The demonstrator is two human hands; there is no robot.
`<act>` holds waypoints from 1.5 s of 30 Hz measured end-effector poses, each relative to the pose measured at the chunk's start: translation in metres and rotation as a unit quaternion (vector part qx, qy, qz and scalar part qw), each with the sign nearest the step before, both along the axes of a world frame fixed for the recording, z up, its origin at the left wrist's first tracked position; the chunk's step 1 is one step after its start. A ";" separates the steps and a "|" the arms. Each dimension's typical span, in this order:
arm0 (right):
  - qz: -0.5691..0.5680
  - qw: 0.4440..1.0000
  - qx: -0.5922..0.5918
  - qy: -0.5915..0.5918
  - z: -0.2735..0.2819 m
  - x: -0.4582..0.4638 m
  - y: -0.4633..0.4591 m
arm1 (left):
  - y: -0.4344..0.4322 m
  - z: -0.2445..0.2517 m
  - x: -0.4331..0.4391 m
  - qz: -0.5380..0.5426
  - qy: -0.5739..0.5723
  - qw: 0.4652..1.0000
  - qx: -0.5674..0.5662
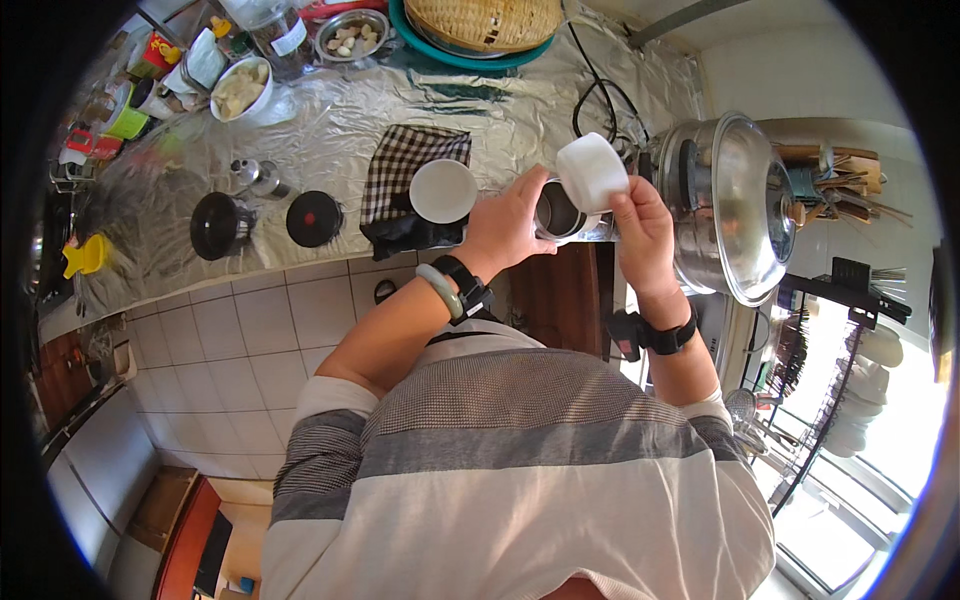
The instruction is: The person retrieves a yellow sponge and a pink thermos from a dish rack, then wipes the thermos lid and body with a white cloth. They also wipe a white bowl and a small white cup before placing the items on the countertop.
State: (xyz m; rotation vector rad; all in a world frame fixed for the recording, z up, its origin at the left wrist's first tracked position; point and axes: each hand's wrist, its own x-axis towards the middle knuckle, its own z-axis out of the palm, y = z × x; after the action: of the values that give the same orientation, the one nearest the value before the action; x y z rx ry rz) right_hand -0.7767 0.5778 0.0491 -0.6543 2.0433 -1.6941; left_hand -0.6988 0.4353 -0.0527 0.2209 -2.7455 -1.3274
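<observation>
My left hand (501,223) is curled around the side of a cylindrical metal container (559,212), whose open mouth faces up. My right hand (646,236) grips a small white bowl (592,172) by its lower edge, tilted on its side above the container. The bowl hides part of the container's mouth, so I cannot tell whether the two touch. Left of my left hand, a round white bowl or lid (442,191) rests on a black-and-white checked cloth bag (409,146). Farther left are a black round lid (313,218) and a black cup (219,225).
A large steel pot with a glass lid (750,210) stands close by my right hand. Foil-like sheeting (322,135) covers the counter. Behind are a black cable (600,101), a bamboo basket (487,22), a metal bowl (352,36) and a white bowl of food (241,88).
</observation>
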 end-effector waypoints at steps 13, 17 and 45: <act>0.197 0.903 0.125 0.362 -0.056 0.044 -0.054 | -0.072 -0.032 0.120 0.137 0.073 0.988 0.008; 0.236 0.794 0.249 0.502 -0.100 0.054 -0.085 | -0.116 -0.049 0.158 0.261 0.047 0.964 0.017; 0.002 0.769 0.492 0.409 -0.173 -0.011 0.066 | -0.171 -0.045 0.148 0.306 -0.257 0.887 -0.231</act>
State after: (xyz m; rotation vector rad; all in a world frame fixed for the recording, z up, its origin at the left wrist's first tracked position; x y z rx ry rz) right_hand -0.7872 0.6438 -0.1235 -1.0559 3.0154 -0.0325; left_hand -0.5504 0.2642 -0.0978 1.4217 -2.8605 -0.4723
